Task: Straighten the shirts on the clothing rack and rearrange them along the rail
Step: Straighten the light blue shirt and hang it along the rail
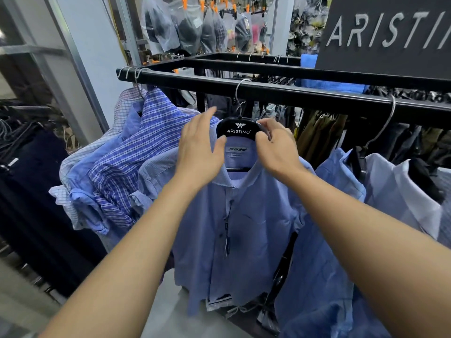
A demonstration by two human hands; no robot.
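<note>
My left hand (pixel 200 145) is open, fingers straight and pointing up, just beside the left edge of the black hanger (pixel 238 129); I cannot tell whether it touches. My right hand (pixel 275 147) has its fingers curled round the hanger's right edge, gripping it. The hanger's wire hook sits over the black rail (pixel 268 90), about midway along the stretch I can see. On it hangs a light blue shirt (pixel 244 228), front towards me, its collar under my hands. To its left a blue plaid shirt (pixel 136 154) is bunched with other shirts near the rail's end. To its right, set apart, hang another blue shirt and a white shirt (pixel 402 191). A dark sign (pixel 390 32) stands above the rack.
</note>
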